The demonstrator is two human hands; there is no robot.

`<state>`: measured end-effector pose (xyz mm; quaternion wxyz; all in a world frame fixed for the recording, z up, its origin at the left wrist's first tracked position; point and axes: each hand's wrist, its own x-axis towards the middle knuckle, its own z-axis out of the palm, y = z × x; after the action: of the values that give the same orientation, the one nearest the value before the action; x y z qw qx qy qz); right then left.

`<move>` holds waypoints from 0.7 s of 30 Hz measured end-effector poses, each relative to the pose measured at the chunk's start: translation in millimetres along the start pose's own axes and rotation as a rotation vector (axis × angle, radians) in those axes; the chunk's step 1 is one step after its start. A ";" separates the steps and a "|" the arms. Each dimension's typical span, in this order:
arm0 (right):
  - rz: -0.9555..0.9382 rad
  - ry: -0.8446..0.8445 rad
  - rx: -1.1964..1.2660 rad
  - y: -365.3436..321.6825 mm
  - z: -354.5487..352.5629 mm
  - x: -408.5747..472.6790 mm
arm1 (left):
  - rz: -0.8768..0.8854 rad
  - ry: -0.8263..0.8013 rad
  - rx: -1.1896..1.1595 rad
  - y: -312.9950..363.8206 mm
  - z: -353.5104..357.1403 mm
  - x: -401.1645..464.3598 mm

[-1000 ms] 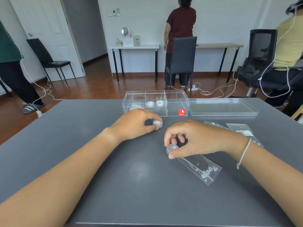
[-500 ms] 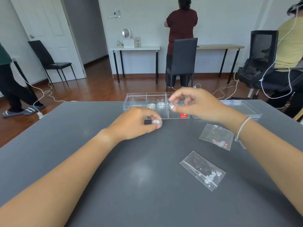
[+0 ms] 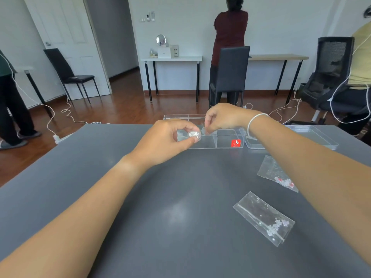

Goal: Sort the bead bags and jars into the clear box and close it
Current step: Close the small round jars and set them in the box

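A clear box (image 3: 226,144) with three compartments and a red sticker stands at the table's far edge. My left hand (image 3: 166,141) holds a small round jar (image 3: 194,134) of silvery beads in its fingertips, just in front of the box's left side. Over the middle compartment my right hand (image 3: 222,117) pinches a second clear jar (image 3: 206,131) at rim height. Two clear bead bags lie on the table to the right: one with white flower beads (image 3: 264,217) and one with red and white beads (image 3: 278,173), partly behind my right forearm.
The box's clear lid (image 3: 313,137) lies flat to the right of the box. The table is dark grey (image 3: 140,217). Beyond it stand a black chair (image 3: 230,71), other people, desks and loose white cables on the wooden floor.
My right hand carried its jar from the table up and over the box, then lowered it toward the middle compartment. My left hand lifted its jar off the table toward the box.
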<state>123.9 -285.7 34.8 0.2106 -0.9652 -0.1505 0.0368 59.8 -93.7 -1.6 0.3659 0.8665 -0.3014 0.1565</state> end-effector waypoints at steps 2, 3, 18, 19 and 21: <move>0.014 -0.081 -0.067 -5.2 -2.8 3.7 | 0.001 0.002 -0.003 -0.8 -0.7 -0.3; 0.022 -0.117 -0.089 -7.5 -4.0 5.0 | -0.002 0.002 -0.005 -1.5 -1.1 -0.5; -0.130 0.204 0.170 5.7 6.6 -30.9 | -0.066 0.026 0.004 -7.6 -1.5 1.0; -0.154 0.257 0.199 7.5 10.7 -42.9 | -0.076 0.033 -0.008 -8.4 -0.3 1.2; -0.201 0.302 0.220 12.6 21.1 -65.5 | -0.103 0.053 -0.036 -9.6 2.5 2.2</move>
<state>62.2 -308.3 10.9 0.3375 -0.9111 -0.2078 -0.1133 67.7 -91.2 -7.4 0.3968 0.8697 -0.2496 0.1547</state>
